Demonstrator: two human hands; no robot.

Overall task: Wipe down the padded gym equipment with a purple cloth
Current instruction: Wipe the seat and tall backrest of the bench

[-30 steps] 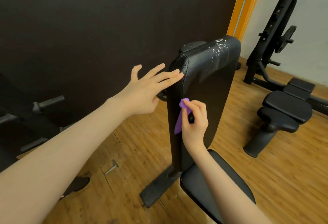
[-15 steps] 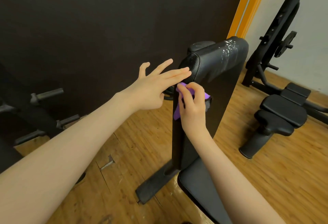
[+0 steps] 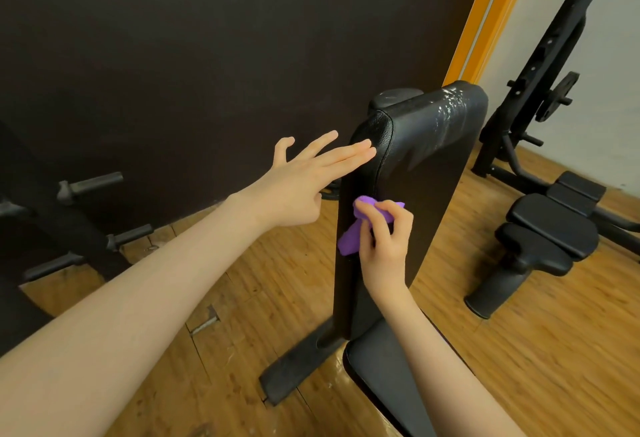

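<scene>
Against the left edge of the upright black back pad (image 3: 429, 194), the right hand (image 3: 386, 246) presses a purple cloth (image 3: 360, 225), its grip curled tight round the bunched fabric; the left hand (image 3: 294, 190) has its grip spread wide, straight fingertips (image 3: 363, 151) touching the pad's upper corner and holding nothing; the pad's top shines wet; the seat pad (image 3: 384, 367) lies below; another bench (image 3: 550, 228) stands well apart on the wooden floor (image 3: 554, 350).

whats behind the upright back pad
Behind the back pad a rounded black part pokes above its top edge, with the dark wall beyond. The pad hides the rest of that part and whatever holds it up.
</scene>
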